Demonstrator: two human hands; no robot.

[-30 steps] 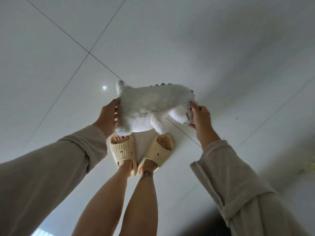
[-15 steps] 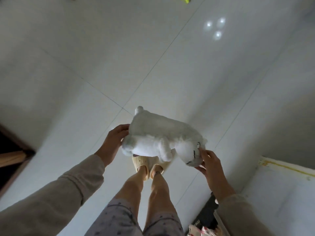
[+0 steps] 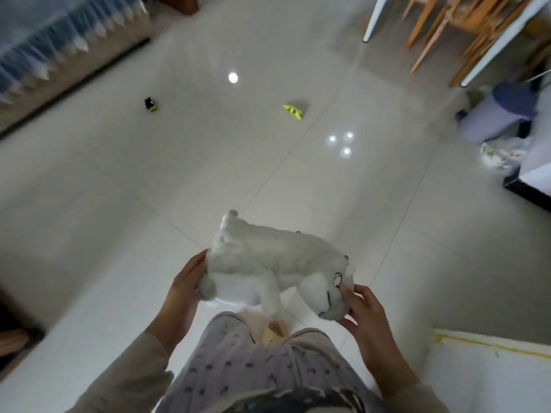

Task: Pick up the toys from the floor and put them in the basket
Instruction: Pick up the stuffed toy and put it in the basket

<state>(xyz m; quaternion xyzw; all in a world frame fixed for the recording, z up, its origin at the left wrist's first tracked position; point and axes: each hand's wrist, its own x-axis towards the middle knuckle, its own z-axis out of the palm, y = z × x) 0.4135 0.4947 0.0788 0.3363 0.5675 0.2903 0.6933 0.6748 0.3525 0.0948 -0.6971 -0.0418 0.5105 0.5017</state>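
Observation:
I hold a white plush animal [image 3: 268,263] in the air in front of my thighs, its body lying sideways. My left hand [image 3: 183,289] grips its rear end and my right hand [image 3: 362,311] grips its head, which points to the right. Far ahead on the tiled floor lie a small black and yellow toy [image 3: 151,104] on the left and a bright green and yellow toy [image 3: 293,111] near the middle. No basket shows in this view.
A sofa with a blue fringed cover [image 3: 53,40] lines the far left. Wooden chair legs and white table legs [image 3: 432,34] stand at the far right, with a lilac bin [image 3: 495,114] below them. A white surface with a yellow line [image 3: 492,377] sits at the bottom right.
The view has risen from looking straight down at my feet to looking out across the room. The plush toy has come up off the floor, held by both hands throughout.

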